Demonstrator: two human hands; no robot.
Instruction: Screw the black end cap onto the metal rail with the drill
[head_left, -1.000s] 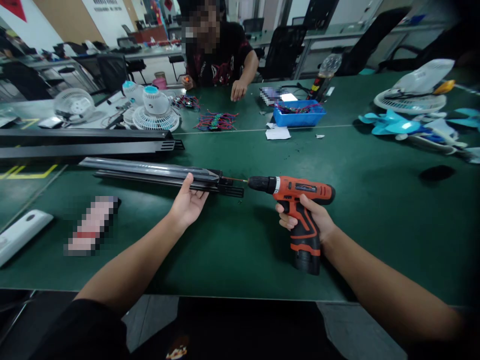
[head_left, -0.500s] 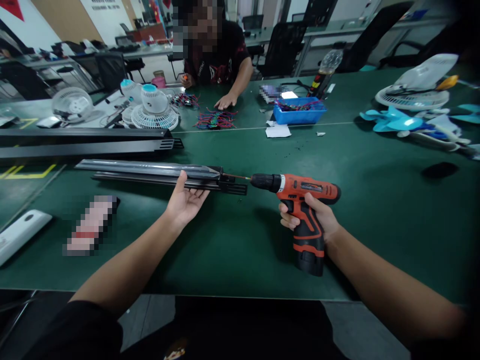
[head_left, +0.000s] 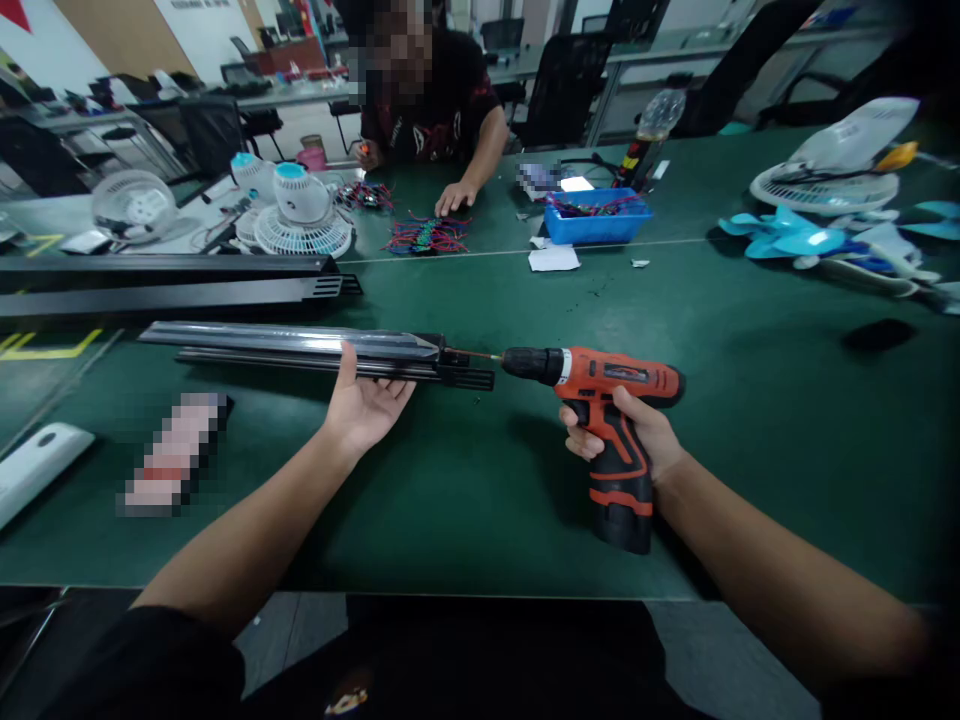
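My right hand [head_left: 637,430] is wrapped round the handle of an orange and black cordless drill [head_left: 619,375], which points left. From its chuck a thin long bit [head_left: 476,354] reaches to the right end of a long black metal profile [head_left: 300,345]. Whether the bit's tip sits inside a screw there is too small to tell. My left hand [head_left: 367,405] grips the profile from the near side near that end, thumb on top and fingers underneath. Clear plastic film seems to cover the upper strip of the profile.
More long black profiles [head_left: 165,292] lie behind on the left. A phone [head_left: 176,455] and a white casing [head_left: 45,465] are nearer. Across the green table a person [head_left: 427,110] rests a hand by wired circuit boards [head_left: 425,236]. A blue bin [head_left: 598,222] and fan parts [head_left: 817,235] stand farther right.
The view has shifted slightly. My left hand and the profile stay nearly in place, as does the drill with its bit at the profile's end. The co-worker's hand has moved very little.
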